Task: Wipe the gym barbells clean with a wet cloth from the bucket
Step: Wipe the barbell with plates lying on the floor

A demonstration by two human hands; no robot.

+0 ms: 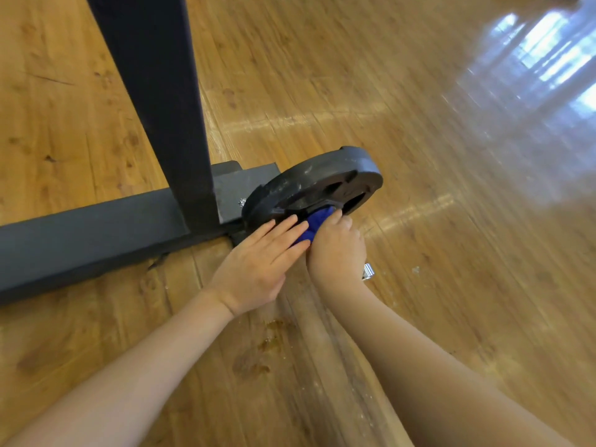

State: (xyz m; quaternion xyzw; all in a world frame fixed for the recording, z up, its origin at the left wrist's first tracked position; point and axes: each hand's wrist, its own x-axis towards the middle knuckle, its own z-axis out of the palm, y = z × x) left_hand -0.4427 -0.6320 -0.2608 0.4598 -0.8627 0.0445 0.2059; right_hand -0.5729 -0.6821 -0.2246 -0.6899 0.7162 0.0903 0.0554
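The plate (317,182) stands on edge on the floor (419,156), leaning against the rack base (96,227), its dusty face turned toward the person. The cloth (314,225) lies at the plate's lower rim, between the 2 hands. The right hand (337,250) grips it with curled fingers, nearest the plate's hub. The left hand (258,269) rests flat, fingers straight, on the rim beside the cloth. The unwiped face lies up and away from the fingers.

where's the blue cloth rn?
Head view, centre: the blue cloth is gripped by the right hand against the black weight plate, with the left hand flat beside it.
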